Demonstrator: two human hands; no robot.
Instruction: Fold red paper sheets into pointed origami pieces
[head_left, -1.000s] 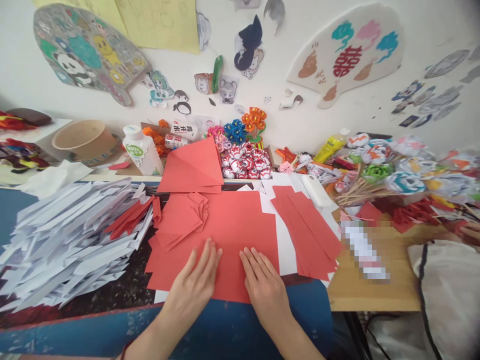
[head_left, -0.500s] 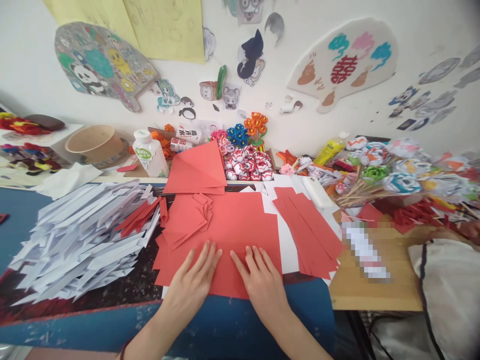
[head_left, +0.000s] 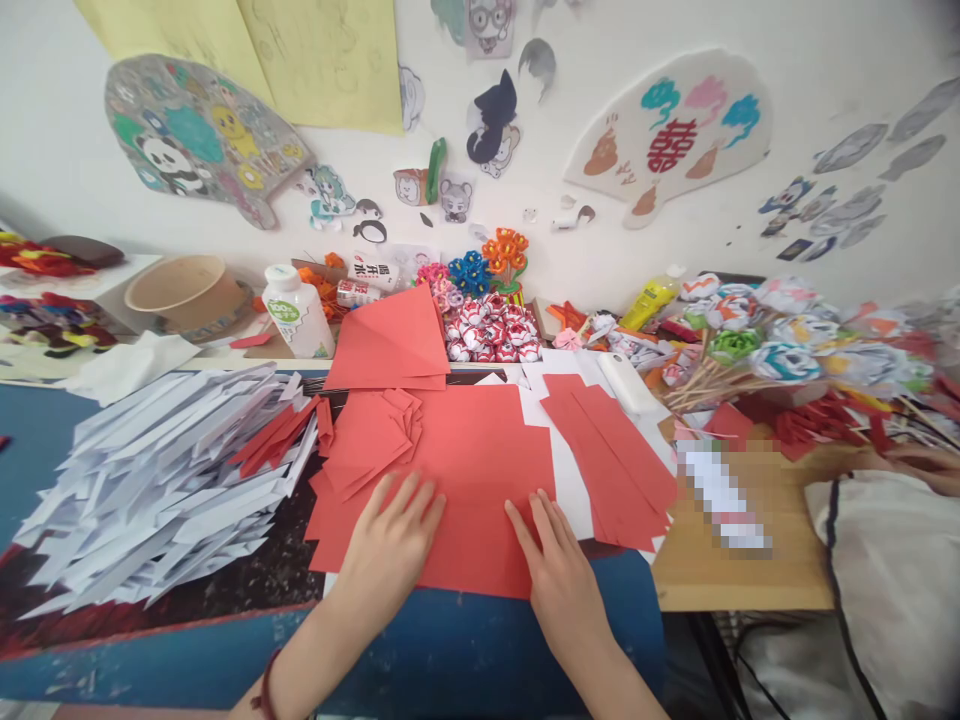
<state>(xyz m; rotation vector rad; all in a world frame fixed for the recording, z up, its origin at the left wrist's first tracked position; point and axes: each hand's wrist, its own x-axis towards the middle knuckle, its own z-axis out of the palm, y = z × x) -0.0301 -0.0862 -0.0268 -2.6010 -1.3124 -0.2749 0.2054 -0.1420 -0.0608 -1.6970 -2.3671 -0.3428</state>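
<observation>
A large sheet of red paper [head_left: 480, 450] lies flat in front of me, on top of other red sheets whose corners jut out at its left. My left hand [head_left: 396, 535] is over its left part, fingers bent a little and apart, holding nothing. By the lower right edge of the sheet is my right hand [head_left: 561, 560], its fingers stretched out and touching the paper near that edge. Small cut red pieces [head_left: 397, 425] rest on the sheets at the upper left. Red strips [head_left: 607, 460] lie fanned on white paper to the right.
A big heap of folded white paper strips [head_left: 172, 480] spreads at left, with some folded red strips [head_left: 277, 435] on it. Behind stand a white bottle [head_left: 296, 315], more red sheets [head_left: 390, 340] and red-white paper balls [head_left: 491, 330]. Paper flowers on sticks [head_left: 795, 350] fill the right back.
My right hand has slid right, from the middle of the red sheet to its right edge. My left hand has stayed near its place, its fingers now more bent. The view has shifted slightly.
</observation>
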